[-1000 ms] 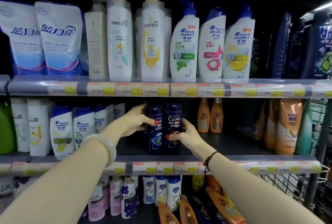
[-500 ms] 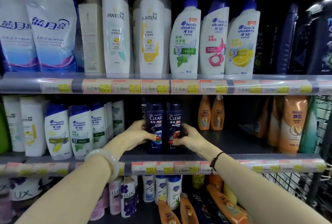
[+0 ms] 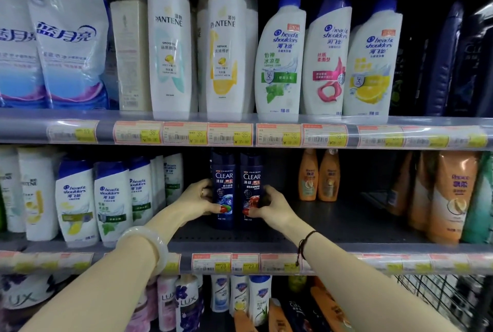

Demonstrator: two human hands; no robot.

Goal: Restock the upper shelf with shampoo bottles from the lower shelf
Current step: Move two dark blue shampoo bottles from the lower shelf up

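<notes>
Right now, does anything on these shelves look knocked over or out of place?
Yes. At the very bottom, several orange bottles lie slanted rather than upright, with a dark bottle tipped among them. Up top, a beige pack seems turned back-out. The gripped Clear bottles stand upright.

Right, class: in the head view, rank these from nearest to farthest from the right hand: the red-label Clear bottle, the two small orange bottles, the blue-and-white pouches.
1. Red-label Clear bottle, in the right hand's grip.
2. Two small orange bottles, just to the right, farther back.
3. Blue-and-white pouches, high up at far left.
</notes>
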